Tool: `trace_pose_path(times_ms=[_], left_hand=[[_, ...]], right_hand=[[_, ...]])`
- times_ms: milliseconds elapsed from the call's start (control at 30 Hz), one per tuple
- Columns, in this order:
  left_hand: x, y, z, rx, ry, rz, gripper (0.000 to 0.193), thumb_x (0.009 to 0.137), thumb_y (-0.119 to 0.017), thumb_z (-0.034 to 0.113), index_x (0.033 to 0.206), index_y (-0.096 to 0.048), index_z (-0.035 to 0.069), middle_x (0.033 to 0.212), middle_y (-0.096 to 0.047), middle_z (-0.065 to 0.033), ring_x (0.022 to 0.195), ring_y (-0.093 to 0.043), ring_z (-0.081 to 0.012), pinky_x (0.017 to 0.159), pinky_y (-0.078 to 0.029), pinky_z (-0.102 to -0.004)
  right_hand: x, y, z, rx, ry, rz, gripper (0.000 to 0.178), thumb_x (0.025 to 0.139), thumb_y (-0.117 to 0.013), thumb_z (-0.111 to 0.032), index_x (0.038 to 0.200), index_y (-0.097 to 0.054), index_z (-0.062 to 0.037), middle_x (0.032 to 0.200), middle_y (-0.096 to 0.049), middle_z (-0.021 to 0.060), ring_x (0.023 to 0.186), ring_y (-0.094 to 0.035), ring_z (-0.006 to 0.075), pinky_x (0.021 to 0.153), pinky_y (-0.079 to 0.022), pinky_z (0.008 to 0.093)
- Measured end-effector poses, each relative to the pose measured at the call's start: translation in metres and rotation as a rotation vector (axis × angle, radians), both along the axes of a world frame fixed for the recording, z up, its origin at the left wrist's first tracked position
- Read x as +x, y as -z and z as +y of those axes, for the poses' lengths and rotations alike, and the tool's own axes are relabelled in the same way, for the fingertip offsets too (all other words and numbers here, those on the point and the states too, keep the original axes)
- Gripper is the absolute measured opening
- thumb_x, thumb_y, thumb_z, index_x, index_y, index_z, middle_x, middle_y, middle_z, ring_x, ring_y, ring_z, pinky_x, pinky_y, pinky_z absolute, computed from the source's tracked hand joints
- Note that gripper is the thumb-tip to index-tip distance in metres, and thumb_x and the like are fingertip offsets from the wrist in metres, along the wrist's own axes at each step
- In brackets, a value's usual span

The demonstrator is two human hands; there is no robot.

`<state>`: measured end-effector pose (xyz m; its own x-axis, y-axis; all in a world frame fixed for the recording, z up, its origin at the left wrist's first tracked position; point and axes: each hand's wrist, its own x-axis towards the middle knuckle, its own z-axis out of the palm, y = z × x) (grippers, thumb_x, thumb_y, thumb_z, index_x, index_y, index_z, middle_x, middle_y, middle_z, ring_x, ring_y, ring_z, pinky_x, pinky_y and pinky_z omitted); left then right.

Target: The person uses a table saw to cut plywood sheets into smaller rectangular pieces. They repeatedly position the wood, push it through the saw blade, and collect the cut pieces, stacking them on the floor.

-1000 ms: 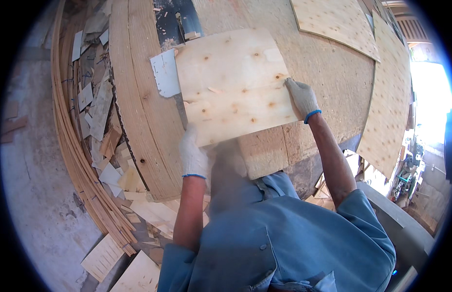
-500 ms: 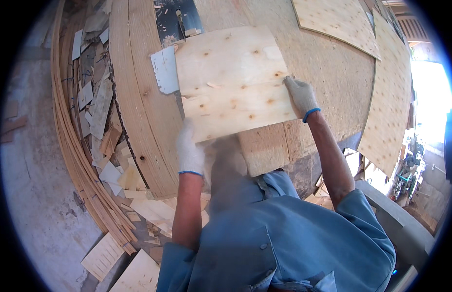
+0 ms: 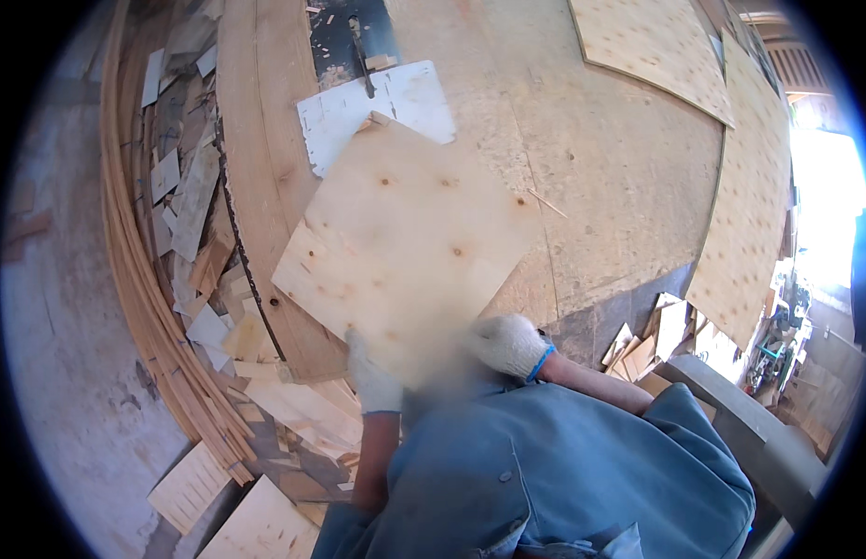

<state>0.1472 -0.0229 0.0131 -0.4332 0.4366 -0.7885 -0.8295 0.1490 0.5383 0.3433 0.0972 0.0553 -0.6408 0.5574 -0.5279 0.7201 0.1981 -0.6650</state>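
A square plywood board (image 3: 405, 233) with brown knots lies turned like a diamond in front of my body, one corner toward me. My left hand (image 3: 370, 373), in a white knit glove, grips its lower left edge, thumb on top. On the lower right edge my gloved right hand (image 3: 509, 345) is closed; its fingertips are partly hidden by a blurred patch. The board's far corner overlaps a white plate (image 3: 414, 93) with a worn edge. Beyond that plate, a thin dark blade-like part (image 3: 360, 47) stands over a black metal panel (image 3: 330, 37).
The wooden worktop (image 3: 628, 186) spreads ahead and right, with a thin wood sliver (image 3: 547, 203) on it. Larger plywood sheets (image 3: 647, 47) lie at the far right. Scrap wood (image 3: 195, 205) and long thin strips (image 3: 139, 307) line the left. A grey machine part (image 3: 745, 424) stands right.
The board has turned and come toward me, exposing more of the white plate. My right hand has moved down and left to its near edge; my left hand has moved lower.
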Motion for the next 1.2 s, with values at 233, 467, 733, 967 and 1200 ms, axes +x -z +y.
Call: trace_pose_path(times_ms=[233, 467, 733, 967, 1200], left_hand=[[-0.093, 0.043, -0.014, 0.013, 0.069, 0.124, 0.054, 0.101, -0.046, 0.043, 0.138, -0.046, 0.003, 0.131, -0.056, -0.0133, 0.115, -0.058, -0.026, 0.097, -0.049, -0.0393], [-0.163, 0.037, 0.013, 0.001, 0.192, 0.323, 0.052, 0.099, -0.052, 0.039, 0.133, -0.051, 0.0, 0.126, -0.06, -0.0115, 0.11, -0.061, -0.0227, 0.094, -0.051, -0.0371], [-0.204, 0.011, 0.051, -0.042, 0.325, 0.379, 0.054, 0.098, -0.055, 0.04, 0.133, -0.052, 0.0, 0.125, -0.061, -0.0119, 0.111, -0.062, -0.0228, 0.096, -0.05, -0.0359], [-0.26, 0.052, 0.054, -0.028, 0.387, 0.382, 0.054, 0.098, -0.053, 0.04, 0.135, -0.051, 0.0, 0.129, -0.06, -0.0115, 0.112, -0.062, -0.0228, 0.096, -0.05, -0.0342], [-0.25, 0.024, 0.083, -0.04, 0.374, 0.397, 0.049, 0.097, -0.058, 0.036, 0.13, -0.055, -0.001, 0.122, -0.063, -0.0098, 0.105, -0.063, -0.0207, 0.092, -0.052, -0.0328]], right_hand=[[0.005, 0.016, 0.072, 0.417, 0.482, -0.009, 0.03, 0.09, -0.061, -0.033, 0.101, -0.066, -0.0056, 0.093, -0.067, 0.0195, 0.085, -0.066, 0.038, 0.073, -0.052, 0.0417], [-0.032, 0.064, 0.062, 0.193, 0.452, 0.049, 0.031, 0.093, -0.057, -0.033, 0.103, -0.064, -0.0045, 0.089, -0.066, 0.023, 0.087, -0.065, 0.0409, 0.073, -0.05, 0.0449], [-0.066, 0.068, 0.054, 0.258, 0.442, 0.139, 0.033, 0.096, -0.049, -0.036, 0.093, -0.062, -0.0056, 0.086, -0.065, 0.0229, 0.086, -0.063, 0.0427, 0.072, -0.049, 0.0478], [-0.084, 0.078, 0.064, 0.226, 0.403, 0.031, 0.029, 0.097, -0.046, -0.034, 0.098, -0.062, -0.0097, 0.097, -0.065, 0.0189, 0.09, -0.061, 0.0425, 0.076, -0.049, 0.0506], [-0.097, 0.081, 0.07, 0.088, 0.47, 0.008, 0.026, 0.098, -0.044, -0.029, 0.101, -0.062, -0.0103, 0.103, -0.063, 0.0165, 0.094, -0.061, 0.04, 0.08, -0.049, 0.0483]])
